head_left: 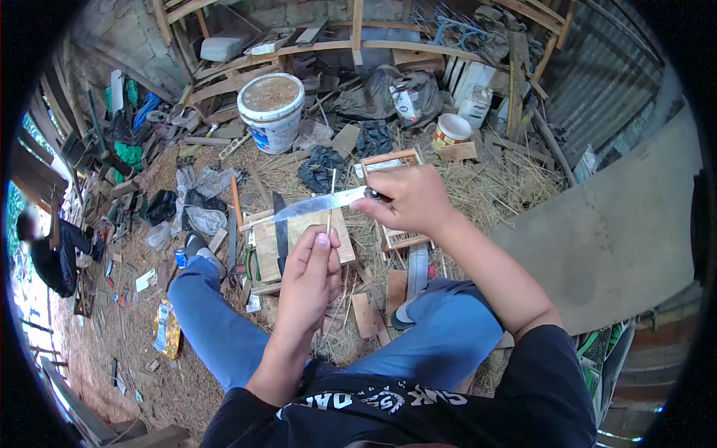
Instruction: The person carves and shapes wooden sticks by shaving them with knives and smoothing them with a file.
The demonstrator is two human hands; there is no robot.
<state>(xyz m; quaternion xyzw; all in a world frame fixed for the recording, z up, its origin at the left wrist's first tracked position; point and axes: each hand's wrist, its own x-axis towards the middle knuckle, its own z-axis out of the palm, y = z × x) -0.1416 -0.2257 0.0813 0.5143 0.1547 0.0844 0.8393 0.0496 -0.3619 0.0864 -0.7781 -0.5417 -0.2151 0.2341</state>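
My left hand (310,272) pinches a thin wooden stick (331,196) and holds it upright in front of me. In my right hand (411,198) is a knife (317,206), gripped by its dark handle, with the blade pointing left. The blade crosses the stick just above my left fingertips; whether it touches cannot be made out. Below them stands a low wooden block (305,228), and a second, dark-bladed knife (281,231) lies across its left part. Green-handled pliers (252,263) are at the block's left side. A small wooden frame (407,240) sits behind and below my right hand.
A large white bucket (270,134) and a smaller tub (451,131) stand farther back among scraps and black plastic. Shavings and straw cover the ground. A big flat sheet (605,224) leans at right. Another person (56,250) sits at far left.
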